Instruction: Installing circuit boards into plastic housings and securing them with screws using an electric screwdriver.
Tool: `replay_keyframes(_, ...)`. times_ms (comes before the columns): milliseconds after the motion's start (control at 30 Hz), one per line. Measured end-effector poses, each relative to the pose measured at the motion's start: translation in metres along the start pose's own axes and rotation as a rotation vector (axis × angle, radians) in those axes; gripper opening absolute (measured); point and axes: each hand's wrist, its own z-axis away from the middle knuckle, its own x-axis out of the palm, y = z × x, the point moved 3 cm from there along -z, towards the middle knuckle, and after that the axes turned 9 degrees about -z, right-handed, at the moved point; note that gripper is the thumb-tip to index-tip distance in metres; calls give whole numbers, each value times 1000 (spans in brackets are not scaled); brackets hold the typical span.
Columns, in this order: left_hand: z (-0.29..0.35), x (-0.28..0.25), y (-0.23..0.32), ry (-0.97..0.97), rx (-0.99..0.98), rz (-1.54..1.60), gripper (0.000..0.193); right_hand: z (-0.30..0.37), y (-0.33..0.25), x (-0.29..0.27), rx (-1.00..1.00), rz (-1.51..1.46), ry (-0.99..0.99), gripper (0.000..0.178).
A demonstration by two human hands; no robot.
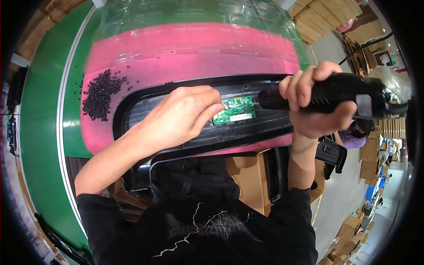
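Note:
A green circuit board (238, 107) with a white label strip lies inside a long black plastic housing (263, 127). My left hand (179, 112) reaches across the housing, its thumb and fingers pinched together at the board's left edge. Whatever is between those fingertips is hidden. Wrapped in my right hand (304, 99) is a black electric screwdriver (346, 95), held nearly level. Its narrow end points left at the board's right edge; whether the bit touches the board cannot be made out.
A pile of small black screws (102, 95) lies on the pink mat (190, 39), left of the housing. Clear plastic trays (229, 15) cover the mat's far part. An open cardboard box (247, 176) with black parts stands below the table's near edge. Stacked cartons (324, 15) line the right.

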Motion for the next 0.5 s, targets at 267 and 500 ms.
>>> replay_keyframes(267,1,10,-7,-61,5,60,6,-2,17,-16,65,33,67,62)
replay_keyframes(500,1,13,-11,-62,127,-13,9,-6,24,-16,114,28,56,61)
